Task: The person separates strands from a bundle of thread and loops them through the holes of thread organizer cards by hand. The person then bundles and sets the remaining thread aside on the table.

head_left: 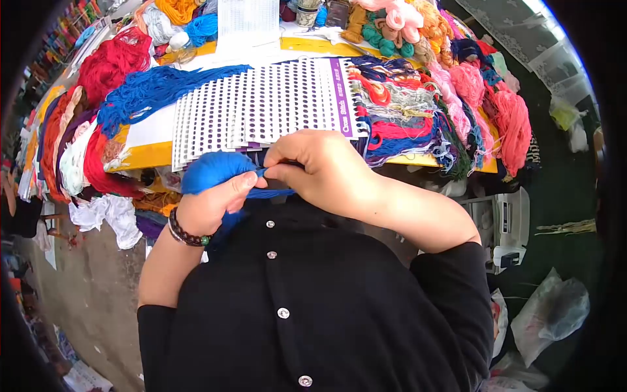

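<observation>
A bundle of bright blue thread (215,171) is in my left hand (219,199), fingers closed round it, thumb on top. Close beside it, my right hand (313,163) pinches blue strands between thumb and forefinger. More blue strands run below the two hands, along the table's front edge. Just beyond them lies a fanned stack of white punched cards (261,104) with purple labels at its right side. Threads of many colours hang from the cards' right end.
Blue skeins (150,91) and red skeins (114,65) lie at the left, pink skeins (513,127) at the right. A printed sheet (248,26) and a patterned cup (307,13) are at the back. Plastic bags (552,317) sit on the floor at right.
</observation>
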The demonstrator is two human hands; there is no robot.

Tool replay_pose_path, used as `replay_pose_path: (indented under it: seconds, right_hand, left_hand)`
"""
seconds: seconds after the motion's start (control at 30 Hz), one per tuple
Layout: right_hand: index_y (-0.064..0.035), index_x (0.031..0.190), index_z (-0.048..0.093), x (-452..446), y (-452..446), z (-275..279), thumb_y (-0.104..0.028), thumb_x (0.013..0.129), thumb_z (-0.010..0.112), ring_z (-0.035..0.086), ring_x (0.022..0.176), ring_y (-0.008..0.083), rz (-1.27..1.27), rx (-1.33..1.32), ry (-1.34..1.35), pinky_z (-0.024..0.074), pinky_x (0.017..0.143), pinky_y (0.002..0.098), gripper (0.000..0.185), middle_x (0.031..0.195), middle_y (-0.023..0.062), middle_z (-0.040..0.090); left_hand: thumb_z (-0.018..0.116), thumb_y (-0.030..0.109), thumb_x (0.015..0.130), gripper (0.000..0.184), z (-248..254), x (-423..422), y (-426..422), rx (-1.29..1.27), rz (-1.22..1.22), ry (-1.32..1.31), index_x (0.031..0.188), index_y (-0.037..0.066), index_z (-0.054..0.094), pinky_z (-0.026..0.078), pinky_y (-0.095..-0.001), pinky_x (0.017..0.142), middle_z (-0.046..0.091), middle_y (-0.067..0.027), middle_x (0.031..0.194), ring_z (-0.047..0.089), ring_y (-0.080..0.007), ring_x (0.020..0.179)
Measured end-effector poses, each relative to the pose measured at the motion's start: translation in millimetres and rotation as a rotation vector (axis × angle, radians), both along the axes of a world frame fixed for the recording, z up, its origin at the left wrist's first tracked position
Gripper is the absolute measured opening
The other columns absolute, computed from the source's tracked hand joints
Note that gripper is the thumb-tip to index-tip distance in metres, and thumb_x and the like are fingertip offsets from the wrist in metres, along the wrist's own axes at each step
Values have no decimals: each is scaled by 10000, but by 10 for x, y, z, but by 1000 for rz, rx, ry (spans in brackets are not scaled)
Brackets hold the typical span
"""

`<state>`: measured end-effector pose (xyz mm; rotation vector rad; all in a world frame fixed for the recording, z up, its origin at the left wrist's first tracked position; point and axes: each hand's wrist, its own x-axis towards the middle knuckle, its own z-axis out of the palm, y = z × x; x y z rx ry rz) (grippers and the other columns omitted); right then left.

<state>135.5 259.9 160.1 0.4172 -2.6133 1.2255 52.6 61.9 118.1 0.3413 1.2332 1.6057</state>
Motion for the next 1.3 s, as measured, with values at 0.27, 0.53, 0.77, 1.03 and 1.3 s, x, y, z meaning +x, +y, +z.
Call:
replay_pose_path:
  seconds: [0.27,0.53,0.77,1.03,1.3]
  right_hand:
    - [-42,954,561,122,94,-4,-140,893,540,578,889,238,462,-1121,-374,386,933,421,118,847,108,592]
    - [-83,802,593,586,2748,900,-208,846,599,294,516,36,-737,-621,147,220,468,196,133,621,-72,393]
    - [14,1069,626,782,4060,1511,-314,795,681,561,839,92,-1434,-96,702,424,738,203,431,898,28,630]
    - [-27,937,683,-929,2326,797,-180,819,650,498,647,40,-802,-135,62,381,560,196,196,749,-29,592]
    - [18,854,674,-1342,1668,-277,-190,828,634,557,567,69,-396,-401,-394,448,534,222,214,648,35,622]
  left_hand:
    - [622,156,848,115,-155,44,70,107,180,1411,874,47,646,449,-319,585,611,-104,740,593,-236,645]
    - [454,281,936,310,652,-832,-1079,-303,450,809,1073,51,610,363,-141,571,626,-8,939,505,-37,650]
    - [567,240,907,354,2510,-2743,-2443,-142,714,816,1219,73,550,364,-108,545,537,66,818,442,12,641]
    - [547,281,916,325,2606,-2879,-640,120,955,909,1162,74,591,417,-133,599,540,40,800,500,-29,679]
    - [532,294,914,241,111,-2594,21,-26,557,367,904,61,592,381,-201,514,633,-44,843,467,-73,567]
